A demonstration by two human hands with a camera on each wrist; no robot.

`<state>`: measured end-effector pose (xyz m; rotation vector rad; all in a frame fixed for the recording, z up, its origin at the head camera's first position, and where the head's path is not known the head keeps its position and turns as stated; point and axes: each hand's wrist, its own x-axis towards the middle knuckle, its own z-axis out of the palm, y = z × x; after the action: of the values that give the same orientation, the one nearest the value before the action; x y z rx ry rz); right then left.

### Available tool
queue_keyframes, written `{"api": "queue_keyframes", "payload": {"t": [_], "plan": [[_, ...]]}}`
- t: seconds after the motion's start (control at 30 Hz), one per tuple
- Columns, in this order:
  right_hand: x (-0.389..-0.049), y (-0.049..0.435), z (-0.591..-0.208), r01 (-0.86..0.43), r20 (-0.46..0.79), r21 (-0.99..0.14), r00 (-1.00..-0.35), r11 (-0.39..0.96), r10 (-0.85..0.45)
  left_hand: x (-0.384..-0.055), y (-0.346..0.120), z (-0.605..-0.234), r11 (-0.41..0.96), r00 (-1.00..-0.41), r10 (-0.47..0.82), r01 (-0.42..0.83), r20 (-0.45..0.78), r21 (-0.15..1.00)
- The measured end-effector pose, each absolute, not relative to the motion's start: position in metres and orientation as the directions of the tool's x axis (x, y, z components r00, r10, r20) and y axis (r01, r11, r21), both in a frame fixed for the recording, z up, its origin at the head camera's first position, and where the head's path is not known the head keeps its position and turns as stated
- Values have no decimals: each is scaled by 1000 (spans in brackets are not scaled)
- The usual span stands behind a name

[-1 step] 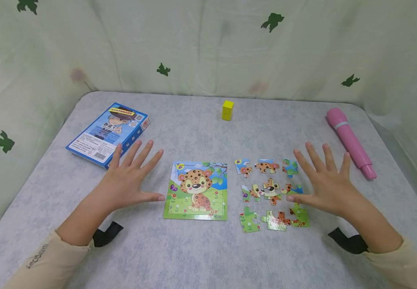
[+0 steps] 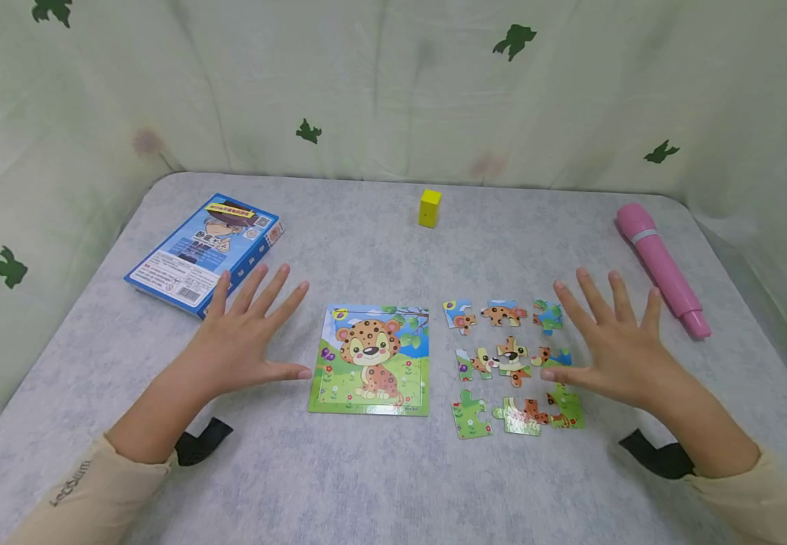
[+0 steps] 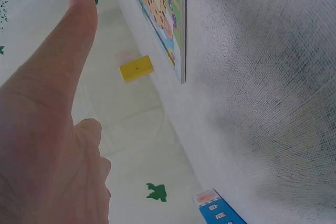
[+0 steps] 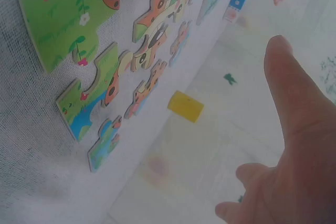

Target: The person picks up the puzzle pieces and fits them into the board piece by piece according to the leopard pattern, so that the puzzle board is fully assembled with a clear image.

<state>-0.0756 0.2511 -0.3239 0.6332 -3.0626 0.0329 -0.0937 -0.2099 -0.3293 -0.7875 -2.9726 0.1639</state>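
In the head view my left hand is spread with straight fingers and holds nothing. Its thumb tip appears beside the left edge of a square puzzle board picturing a spotted leopard cub. My right hand, likewise spread and holding nothing, appears over the right side of the loose jigsaw pieces. Those pieces lie apart in three rows right of the board, and the right thumb hides a bit of one. Both wrist views show the hands raised off the table; the right wrist view has the pieces close by.
A blue printed box lies at the back left. At the back middle a yellow block stands upright. Along the right side lies a pink microphone-shaped object. Pale curtain cloth with green bird shapes hangs behind the grey tabletop.
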Motion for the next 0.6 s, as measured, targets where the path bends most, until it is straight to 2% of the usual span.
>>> {"api": "queue_keyframes", "payload": {"t": [0.6], "plan": [[-79,249,-324,-404,25,-35,-915,914,-403,-93,-211,-326,861,-865,500,493,37,-126]]}}
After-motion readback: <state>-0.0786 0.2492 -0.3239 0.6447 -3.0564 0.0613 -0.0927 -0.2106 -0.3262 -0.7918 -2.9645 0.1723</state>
